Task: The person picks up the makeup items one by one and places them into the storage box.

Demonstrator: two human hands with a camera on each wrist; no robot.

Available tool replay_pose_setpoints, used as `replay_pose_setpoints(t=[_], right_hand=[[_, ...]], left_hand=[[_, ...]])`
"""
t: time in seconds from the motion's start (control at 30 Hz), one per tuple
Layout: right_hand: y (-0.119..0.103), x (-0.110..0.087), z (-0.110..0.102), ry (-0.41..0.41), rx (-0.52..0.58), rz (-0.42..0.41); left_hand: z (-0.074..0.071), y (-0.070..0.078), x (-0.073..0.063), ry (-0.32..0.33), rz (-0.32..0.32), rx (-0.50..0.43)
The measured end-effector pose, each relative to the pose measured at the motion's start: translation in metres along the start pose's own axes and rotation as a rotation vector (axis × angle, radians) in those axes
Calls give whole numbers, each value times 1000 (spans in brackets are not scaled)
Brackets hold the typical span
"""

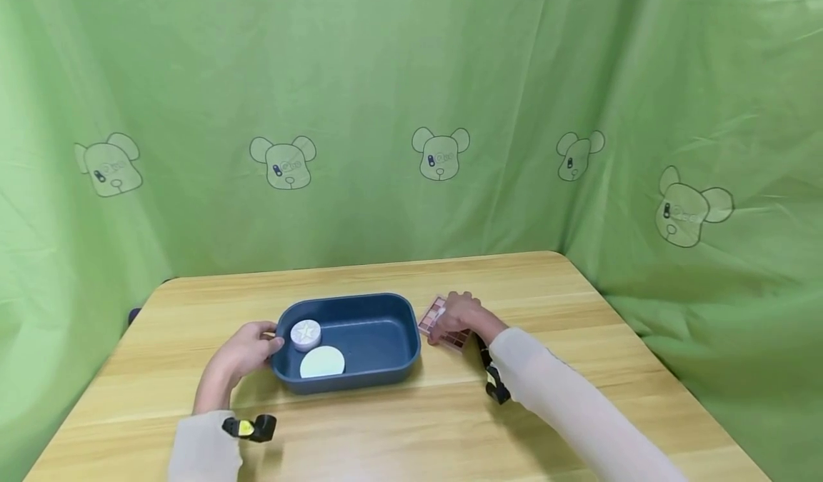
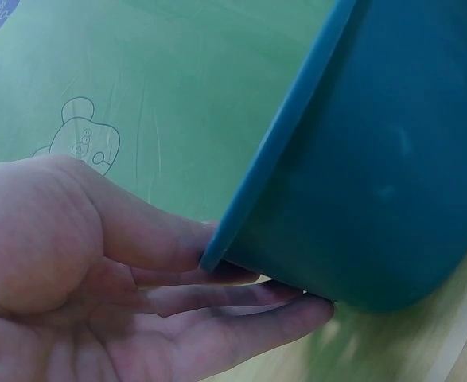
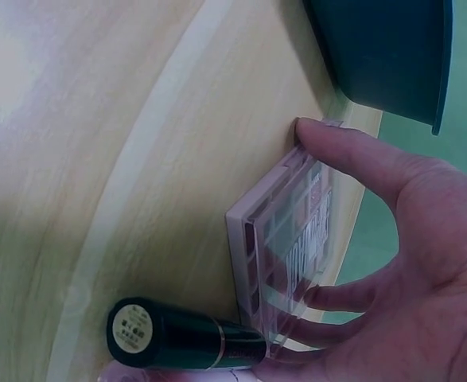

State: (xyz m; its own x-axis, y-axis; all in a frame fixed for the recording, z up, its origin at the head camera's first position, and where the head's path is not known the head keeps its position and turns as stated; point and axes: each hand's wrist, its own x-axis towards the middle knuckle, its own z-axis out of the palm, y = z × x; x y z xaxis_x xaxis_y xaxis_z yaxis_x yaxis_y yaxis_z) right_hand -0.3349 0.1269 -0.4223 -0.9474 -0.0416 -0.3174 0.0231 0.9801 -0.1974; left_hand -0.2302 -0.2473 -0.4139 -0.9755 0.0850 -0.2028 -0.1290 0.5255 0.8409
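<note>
Pale sleeves [image 1: 575, 414], black wrist cameras [image 1: 263, 428] (yellow-marked)

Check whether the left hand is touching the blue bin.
Touching. The left wrist view shows the left hand gripping the blue bin, thumb at its rim and fingertips against its outer wall.

"What's covered in the head view?"

"The fingers [image 1: 455, 300] of the right hand [image 1: 458, 315] hide part of the palette [image 1: 457, 339]; the blue tray [image 1: 373, 377] hides the white piece's lower edge."

"And the right wrist view?"

"The label [image 3: 132, 329] on the dark tube [image 3: 189, 339] is too blurred to read; a pink thing [image 3: 122, 372] runs off the bottom."
</note>
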Motion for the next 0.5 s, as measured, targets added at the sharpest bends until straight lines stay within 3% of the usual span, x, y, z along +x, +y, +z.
replay_pose_setpoints(t=[0.5], right_hand=[[-2,-1,-2,33,-10,-17]], left_hand=[[1,0,1,8,-14,2]])
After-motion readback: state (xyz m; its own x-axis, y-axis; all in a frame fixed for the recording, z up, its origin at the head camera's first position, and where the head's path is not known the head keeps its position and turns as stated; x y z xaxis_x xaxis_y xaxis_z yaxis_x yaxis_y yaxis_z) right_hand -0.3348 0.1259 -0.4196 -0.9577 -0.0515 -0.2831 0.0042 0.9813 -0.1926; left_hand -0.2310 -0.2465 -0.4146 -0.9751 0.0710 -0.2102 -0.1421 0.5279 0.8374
